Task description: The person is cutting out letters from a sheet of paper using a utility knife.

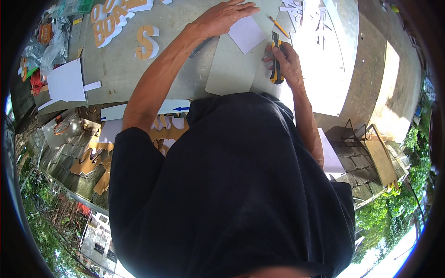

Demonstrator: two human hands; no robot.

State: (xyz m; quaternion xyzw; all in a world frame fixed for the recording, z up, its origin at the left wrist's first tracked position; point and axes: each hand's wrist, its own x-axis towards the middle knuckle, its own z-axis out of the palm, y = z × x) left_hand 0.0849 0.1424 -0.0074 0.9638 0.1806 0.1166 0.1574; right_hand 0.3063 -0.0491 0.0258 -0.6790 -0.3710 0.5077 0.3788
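Note:
My left hand (225,17) reaches to the top middle of the table, fingers stretched out, at the upper corner of a white square piece (245,34). That piece lies on a pale grey sheet (232,76). To the right, my right hand (287,62) grips a yellow-and-black utility knife (277,72), held pointing away from me. Just beyond the knife is a yellow pencil (278,25). A dark grey strip (200,46) lies partly under my left forearm.
Cut-out letters (109,25) lie at upper left, near plastic bags (51,53) and white offcuts (65,81). Bright white sheets with cut shapes (333,65) cover the right side. More cut boards (92,157) sit below the table edge. A wooden panel (380,162) leans at right.

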